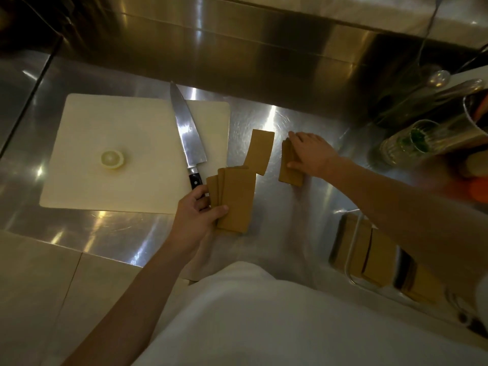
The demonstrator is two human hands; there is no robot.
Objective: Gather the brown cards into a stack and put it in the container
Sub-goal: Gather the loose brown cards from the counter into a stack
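My left hand (196, 212) grips a fanned bunch of brown cards (236, 199) just above the steel counter. One loose brown card (258, 151) lies beyond the fan, its near end tucked under it. My right hand (310, 154) presses flat on a small pile of brown cards (289, 171) to the right, thumb and fingers clamped along its edges. A metal container (353, 249) at the near right holds more brown cards, partly hidden under my right forearm.
A white cutting board (105, 122) carries a lemon slice (112, 159) and a large chef's knife (187, 136), whose black handle lies close to my left hand. A glass (406, 143), a metal utensil pot (472, 120) and spoons crowd the far right.
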